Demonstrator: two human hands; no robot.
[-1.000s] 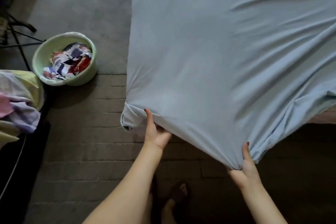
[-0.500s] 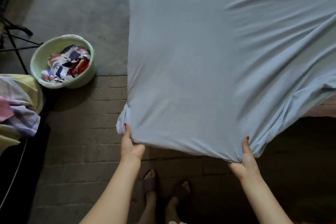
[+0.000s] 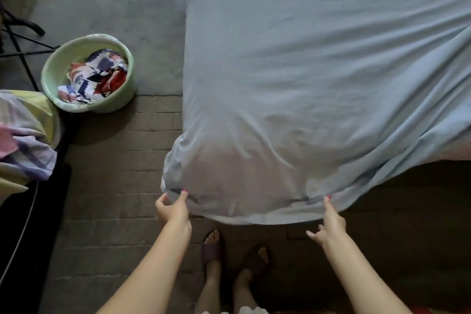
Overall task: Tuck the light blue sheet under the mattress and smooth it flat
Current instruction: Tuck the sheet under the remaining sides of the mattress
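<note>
Left hand: at the near left corner of the sheet, thumb and forefinger pinching the bunched hem, other fingers loosely curled beside it. Right hand: at the hem further right, forefinger laid out along the edge with the tip touching the cloth; whether a thumb grips beneath cannot be told; small finger sticks out free.

Sheet: light blue, spread over the mattress, near edge hanging loose past the bed end toward the floor, not yet tucked. Long creases run slantwise on the right; a pinkish strip of mattress shows bare there.

Handling, as judged: light, thin, limp cloth, faintly see-through near the corner. It will drape, bunch and slide on itself; no stiffness to push with, no fragility. Best taken at the hem, corners first, a fold gathered in each hand, pulled taut before going under. Flat palms should serve for smoothing.

Also present: green basin of mixed cloth on the floor, left.
</note>
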